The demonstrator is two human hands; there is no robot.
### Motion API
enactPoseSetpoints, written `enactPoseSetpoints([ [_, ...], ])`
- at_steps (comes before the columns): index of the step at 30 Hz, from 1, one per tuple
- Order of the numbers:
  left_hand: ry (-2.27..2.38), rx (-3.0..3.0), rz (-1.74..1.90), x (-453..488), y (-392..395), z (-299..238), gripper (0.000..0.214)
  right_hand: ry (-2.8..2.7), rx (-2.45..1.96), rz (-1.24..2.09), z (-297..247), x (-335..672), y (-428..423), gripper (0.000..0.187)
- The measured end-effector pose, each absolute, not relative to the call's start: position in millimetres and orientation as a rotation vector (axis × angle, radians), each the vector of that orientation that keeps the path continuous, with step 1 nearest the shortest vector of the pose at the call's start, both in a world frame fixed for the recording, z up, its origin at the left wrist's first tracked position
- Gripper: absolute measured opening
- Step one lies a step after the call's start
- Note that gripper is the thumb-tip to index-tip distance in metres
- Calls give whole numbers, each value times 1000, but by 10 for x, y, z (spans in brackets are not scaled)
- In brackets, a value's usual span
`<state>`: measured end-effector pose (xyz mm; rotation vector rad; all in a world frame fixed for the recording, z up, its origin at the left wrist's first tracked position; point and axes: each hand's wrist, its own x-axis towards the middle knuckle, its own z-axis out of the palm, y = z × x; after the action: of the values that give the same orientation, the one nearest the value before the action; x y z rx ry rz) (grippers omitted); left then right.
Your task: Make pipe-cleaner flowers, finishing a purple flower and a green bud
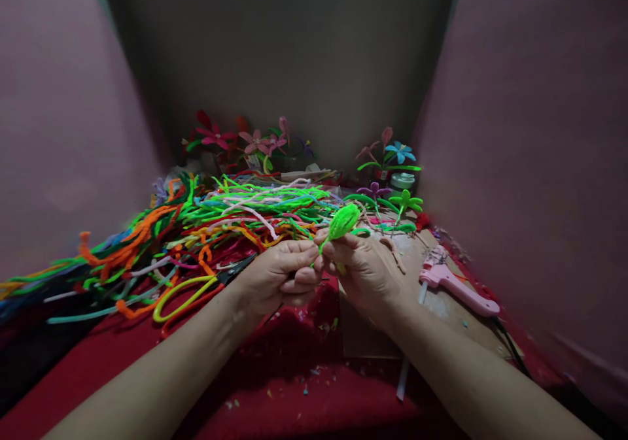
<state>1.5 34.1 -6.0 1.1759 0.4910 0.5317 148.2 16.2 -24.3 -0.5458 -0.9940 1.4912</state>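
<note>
Bright green pipe cleaners bent into a bud or leaf shape (344, 221) rise between my two hands, tilted up to the right. My left hand (287, 273) is closed, its fingertips pinching the narrow lower stem. Close against it, my right hand (360, 270) is also closed, thumb and fingers gripping the base of the green loops. The fingertips of both hands nearly meet and partly hide the stem. Scissors (184, 296) with yellow and orange handles lie beside my left wrist, under loose pipe cleaners.
A heap of coloured pipe cleaners (255, 204) spreads over the left and back of the red cloth (275, 388). On cardboard (363, 329) at right rests a pink glue gun (458, 286). Pipe-cleaner flowers (255, 140) stand at the back, with a blue flower (401, 153) near a small jar (402, 180).
</note>
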Motion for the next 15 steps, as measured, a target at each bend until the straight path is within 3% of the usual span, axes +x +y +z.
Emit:
enactPoseSetpoints([
  [3, 738, 1593, 774, 55, 310, -69, 26, -889, -572, 1458, -246, 1468, 178, 12],
  [8, 1041, 2346, 1180, 105, 280, -203, 13, -827, -616, 1420, -200, 1442, 154, 15],
  [15, 1026, 2029, 1083, 110, 273, -93, 24, -933, -662, 1367, -105, 1426, 91, 12],
])
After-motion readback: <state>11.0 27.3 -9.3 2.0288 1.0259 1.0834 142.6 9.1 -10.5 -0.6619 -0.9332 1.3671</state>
